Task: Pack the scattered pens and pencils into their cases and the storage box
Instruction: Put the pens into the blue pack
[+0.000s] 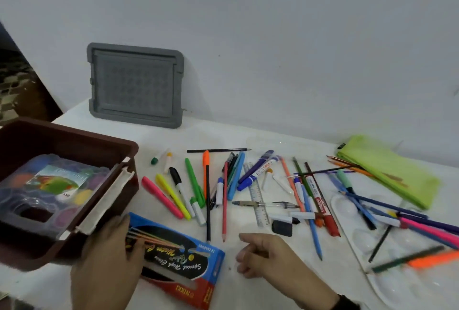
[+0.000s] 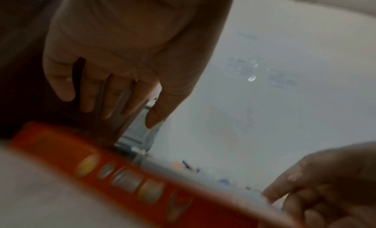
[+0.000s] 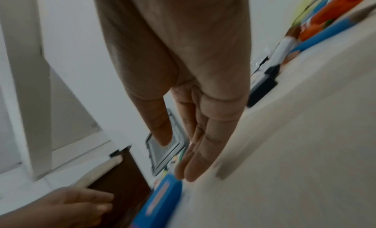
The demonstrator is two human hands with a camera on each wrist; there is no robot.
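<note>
A blue and red colour-pencil carton [image 1: 173, 260] lies at the front of the white table, with thin pencils showing in its window. My left hand [image 1: 124, 232] rests on its left end with the fingers [image 2: 114, 99] straight, next to the brown storage box [image 1: 74, 140]. My right hand [image 1: 246, 252] hovers just right of the carton, loosely curled, and holds nothing. In the right wrist view its fingers [image 3: 191, 159] look nearly straight. Several pens, markers and pencils [image 1: 223, 185] lie scattered across the middle and right. A lime green pouch [image 1: 387, 170] lies at the far right.
A clear paint case [image 1: 49, 185] sits inside the brown box. A grey lid [image 1: 135, 83] leans on the wall behind. A clear ruler [image 1: 257, 195], a black eraser [image 1: 282, 227] and a clear palette [image 1: 360, 235] lie among the pens.
</note>
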